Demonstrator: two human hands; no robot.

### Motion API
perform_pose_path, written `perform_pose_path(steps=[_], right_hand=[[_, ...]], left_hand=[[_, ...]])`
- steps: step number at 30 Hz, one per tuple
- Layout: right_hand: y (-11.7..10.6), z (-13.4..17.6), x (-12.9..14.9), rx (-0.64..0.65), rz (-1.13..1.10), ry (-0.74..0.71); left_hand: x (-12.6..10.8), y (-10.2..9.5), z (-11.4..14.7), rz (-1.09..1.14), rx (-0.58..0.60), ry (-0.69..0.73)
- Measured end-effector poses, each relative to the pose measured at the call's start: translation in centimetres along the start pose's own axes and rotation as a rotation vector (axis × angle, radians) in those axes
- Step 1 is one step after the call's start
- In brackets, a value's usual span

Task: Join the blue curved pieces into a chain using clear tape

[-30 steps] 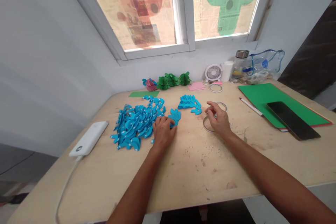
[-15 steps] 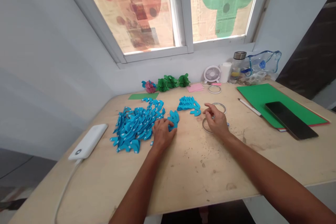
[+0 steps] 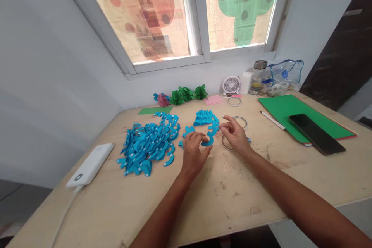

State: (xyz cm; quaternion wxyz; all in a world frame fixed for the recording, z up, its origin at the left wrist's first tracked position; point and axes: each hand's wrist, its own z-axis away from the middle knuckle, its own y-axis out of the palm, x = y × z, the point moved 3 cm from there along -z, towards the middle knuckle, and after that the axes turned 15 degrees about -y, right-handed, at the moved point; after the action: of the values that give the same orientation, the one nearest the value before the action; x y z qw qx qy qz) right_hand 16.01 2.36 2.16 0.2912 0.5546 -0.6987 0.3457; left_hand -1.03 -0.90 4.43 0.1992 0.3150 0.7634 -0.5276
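My left hand is curled over a curved blue paper cutout, its thumb and forefinger closed at the paper's lower left edge. The upper end of this cutout meets the strip hanging from a pleated blue paper stack. My right hand has thumb and forefinger pinched at the right edge of that strip, its other fingers bent. Left of my left hand spreads a large pile of folded blue paper cutouts with small white patches. A few more blue cutouts lie partly hidden behind my left fingers.
Tape rings lie around my right hand. A pencil, green sheets and a phone are at right. A white power bank sits at left. Green paper flowers, a small fan and a bottle line the wall.
My left hand has moved right from beside the pile, bringing a blue cutout to the strip. My right fingers now meet the strip's edge. The view has shifted slightly.
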Motion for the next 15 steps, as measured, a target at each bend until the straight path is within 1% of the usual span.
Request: perform_pose_path(steps=[5,10,12,15], right_hand=[[0.0,0.0,-0.9,-0.006,-0.045,0.061],[0.0,-0.1,-0.3,-0.012,-0.049,0.065],[0.1,-0.1,-0.2,-0.005,-0.060,0.068],[0.4,0.0,-0.2,0.015,-0.086,0.069]], left_hand=[[-1.1,1.6,0.4,0.070,0.041,0.002],[-1.1,2.0,0.6,0.130,0.095,-0.030],[-0.7,1.9,0.4,0.206,0.121,-0.091],[0.3,2.1,-0.3,0.422,0.146,-0.288]])
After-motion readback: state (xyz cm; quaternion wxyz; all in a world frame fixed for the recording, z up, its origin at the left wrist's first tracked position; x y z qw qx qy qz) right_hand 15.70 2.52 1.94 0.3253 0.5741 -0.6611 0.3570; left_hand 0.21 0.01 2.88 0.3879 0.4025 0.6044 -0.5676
